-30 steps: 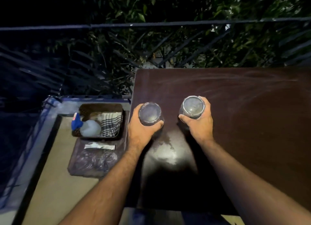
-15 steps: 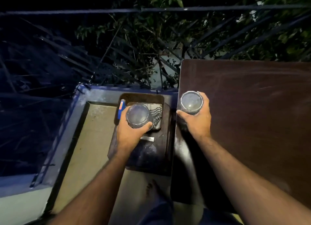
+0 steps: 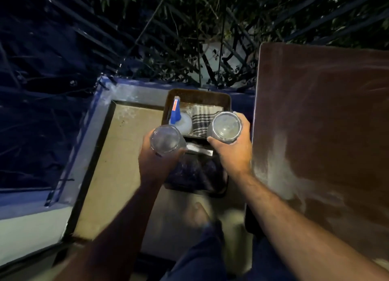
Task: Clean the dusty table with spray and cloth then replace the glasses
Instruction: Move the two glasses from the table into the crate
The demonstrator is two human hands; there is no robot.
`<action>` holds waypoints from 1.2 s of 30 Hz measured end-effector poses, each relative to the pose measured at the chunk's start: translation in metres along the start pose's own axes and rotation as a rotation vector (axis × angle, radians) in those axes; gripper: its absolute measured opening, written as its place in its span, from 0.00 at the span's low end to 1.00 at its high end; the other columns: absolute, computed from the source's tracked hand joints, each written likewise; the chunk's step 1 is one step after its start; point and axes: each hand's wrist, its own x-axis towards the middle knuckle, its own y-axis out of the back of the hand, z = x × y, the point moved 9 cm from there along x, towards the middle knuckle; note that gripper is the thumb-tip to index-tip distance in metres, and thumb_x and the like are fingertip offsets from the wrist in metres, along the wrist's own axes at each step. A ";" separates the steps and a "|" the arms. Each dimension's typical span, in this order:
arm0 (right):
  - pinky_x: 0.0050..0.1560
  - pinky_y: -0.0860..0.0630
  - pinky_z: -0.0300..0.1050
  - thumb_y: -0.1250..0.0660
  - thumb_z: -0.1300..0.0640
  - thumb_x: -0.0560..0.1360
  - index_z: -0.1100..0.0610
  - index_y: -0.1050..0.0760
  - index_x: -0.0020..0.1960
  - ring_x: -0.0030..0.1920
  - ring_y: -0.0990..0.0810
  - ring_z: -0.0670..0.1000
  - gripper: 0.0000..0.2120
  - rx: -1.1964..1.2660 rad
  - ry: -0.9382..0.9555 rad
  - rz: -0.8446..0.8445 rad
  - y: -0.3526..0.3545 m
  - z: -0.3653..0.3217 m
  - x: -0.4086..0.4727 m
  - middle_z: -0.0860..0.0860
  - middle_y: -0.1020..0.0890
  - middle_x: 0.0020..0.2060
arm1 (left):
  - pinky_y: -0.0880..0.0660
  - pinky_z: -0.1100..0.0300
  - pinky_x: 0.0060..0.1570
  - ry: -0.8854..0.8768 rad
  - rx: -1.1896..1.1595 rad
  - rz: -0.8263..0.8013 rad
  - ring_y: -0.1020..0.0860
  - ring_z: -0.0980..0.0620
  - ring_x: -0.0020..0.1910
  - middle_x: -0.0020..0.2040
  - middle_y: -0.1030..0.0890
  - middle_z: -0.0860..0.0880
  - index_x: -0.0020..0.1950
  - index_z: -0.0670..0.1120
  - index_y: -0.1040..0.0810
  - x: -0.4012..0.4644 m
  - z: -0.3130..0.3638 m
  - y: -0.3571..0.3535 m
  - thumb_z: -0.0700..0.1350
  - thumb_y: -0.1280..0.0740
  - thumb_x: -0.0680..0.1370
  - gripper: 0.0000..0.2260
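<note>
My left hand (image 3: 155, 160) grips a clear glass (image 3: 165, 140) held in the air over the floor, left of the trays. In my right hand (image 3: 233, 152) is a second glass (image 3: 226, 125), above the dark trays and off the table's left edge. The dusty brown table (image 3: 324, 122) fills the right side, with pale dust smears near its left edge. A spray bottle (image 3: 181, 120) with a blue trigger and a checked cloth (image 3: 202, 118) lie in the brown tray (image 3: 197, 95) beyond my hands.
A second dark tray (image 3: 195, 175) with crumpled plastic lies nearer, under my hands. A blue-grey ledge (image 3: 88, 146) borders the tan floor (image 3: 117, 158). A metal railing (image 3: 210, 49) with foliage stands behind. My knee (image 3: 202, 249) shows below.
Both glasses have left the table and travelled left. The left one went first, the right one followed and now hangs over the trays. My view has swung left and down.
</note>
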 end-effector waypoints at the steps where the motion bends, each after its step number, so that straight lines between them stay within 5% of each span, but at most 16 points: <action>1: 0.62 0.26 0.41 0.18 0.58 0.59 0.37 0.33 0.62 0.60 0.22 0.43 0.39 -0.016 -0.013 0.000 -0.004 0.004 -0.004 0.42 0.22 0.59 | 0.21 0.55 0.55 -0.005 0.002 0.015 0.21 0.59 0.52 0.54 0.20 0.60 0.61 0.51 0.26 -0.002 -0.005 0.004 0.50 0.15 0.63 0.31; 5: 0.61 0.24 0.46 0.19 0.54 0.59 0.34 0.34 0.59 0.58 0.22 0.44 0.37 -0.069 -0.082 -0.003 -0.020 0.030 -0.021 0.42 0.22 0.58 | 0.24 0.63 0.54 0.000 0.017 0.010 0.23 0.71 0.52 0.54 0.22 0.67 0.60 0.61 0.26 -0.008 -0.028 0.010 0.51 0.16 0.65 0.29; 11: 0.57 0.24 0.46 0.22 0.56 0.62 0.36 0.33 0.55 0.52 0.21 0.45 0.30 -0.116 -0.148 0.116 -0.024 0.064 -0.043 0.42 0.22 0.53 | 0.24 0.65 0.53 0.083 0.037 0.003 0.24 0.74 0.53 0.54 0.21 0.68 0.55 0.71 0.28 -0.019 -0.061 0.010 0.52 0.17 0.65 0.28; 14: 0.58 0.23 0.46 0.23 0.56 0.62 0.39 0.32 0.58 0.54 0.21 0.47 0.30 -0.149 -0.166 0.136 -0.029 0.086 -0.054 0.44 0.22 0.54 | 0.27 0.68 0.50 0.124 0.059 -0.016 0.24 0.74 0.49 0.51 0.23 0.72 0.55 0.68 0.29 -0.022 -0.079 0.003 0.52 0.17 0.65 0.28; 17: 0.60 0.24 0.48 0.21 0.57 0.62 0.45 0.31 0.62 0.57 0.22 0.48 0.33 -0.148 -0.171 0.110 -0.036 0.105 -0.068 0.46 0.24 0.57 | 0.25 0.59 0.54 0.153 0.097 -0.043 0.23 0.64 0.52 0.52 0.23 0.68 0.61 0.65 0.30 -0.022 -0.094 -0.001 0.53 0.17 0.64 0.32; 22: 0.57 0.21 0.50 0.20 0.55 0.63 0.29 0.36 0.58 0.55 0.20 0.49 0.36 -0.161 -0.238 0.012 -0.054 0.131 -0.082 0.46 0.21 0.56 | 0.23 0.58 0.54 0.124 0.181 -0.128 0.22 0.58 0.54 0.55 0.25 0.64 0.59 0.67 0.33 -0.013 -0.107 -0.019 0.53 0.16 0.63 0.33; 27: 0.53 0.22 0.41 0.20 0.59 0.63 0.42 0.31 0.64 0.53 0.20 0.49 0.35 -0.204 -0.251 -0.097 -0.069 0.144 -0.079 0.47 0.20 0.55 | 0.20 0.48 0.57 0.091 0.222 -0.191 0.20 0.51 0.59 0.61 0.21 0.55 0.66 0.55 0.29 -0.005 -0.123 -0.035 0.49 0.15 0.61 0.38; 36: 0.59 0.22 0.51 0.21 0.59 0.62 0.45 0.33 0.68 0.56 0.20 0.53 0.39 -0.274 -0.312 -0.081 -0.080 0.158 -0.067 0.42 0.24 0.54 | 0.21 0.49 0.58 0.128 0.232 -0.301 0.22 0.54 0.58 0.59 0.24 0.58 0.66 0.55 0.30 0.007 -0.137 -0.058 0.53 0.17 0.63 0.36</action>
